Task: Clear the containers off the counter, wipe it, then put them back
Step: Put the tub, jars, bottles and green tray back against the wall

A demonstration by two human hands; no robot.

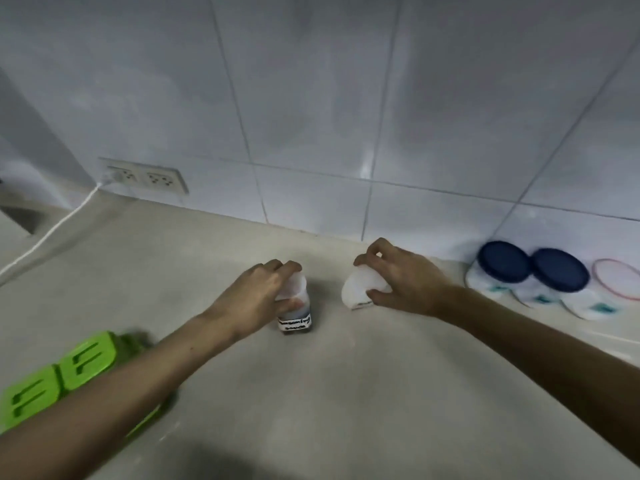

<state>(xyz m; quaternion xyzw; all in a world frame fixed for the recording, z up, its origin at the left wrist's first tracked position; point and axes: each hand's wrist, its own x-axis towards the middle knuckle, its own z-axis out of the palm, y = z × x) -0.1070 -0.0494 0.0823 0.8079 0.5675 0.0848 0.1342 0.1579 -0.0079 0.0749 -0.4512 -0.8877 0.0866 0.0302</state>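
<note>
Two bare forearms reach out over a pale counter (311,393) toward a white tiled wall (311,98).

The left hand (258,294) is closed around the top of a small jar (294,315), fingers curled over its whitish lid and thumb on the near side. The jar stands on the counter near the middle, and a white label with dark lettering wraps its lower part; the print is too blurred to read.

The right hand (403,282) grips a white tub (360,289) from above, fingertips pinching its far edge and thumb pressed on the near side. The tub is tilted, its top leaning toward the jar; it seems to rest on the counter by its lower edge, though the blur makes that uncertain. The jar and the tub are near each other but apart.

To the right, against the wall, three more tubs sit in a row, touching or nearly so: two with dark blue lids (504,261) (560,274) and one with a clear lid rimmed in pink (614,278). Each has a white body with a teal mark.

At the lower left, a green lid (55,379) with two sections lies partly under the left forearm. Farther back on the left, a double socket (143,176) sits in the wall with a white cord (52,230) running from it across the counter.
</note>
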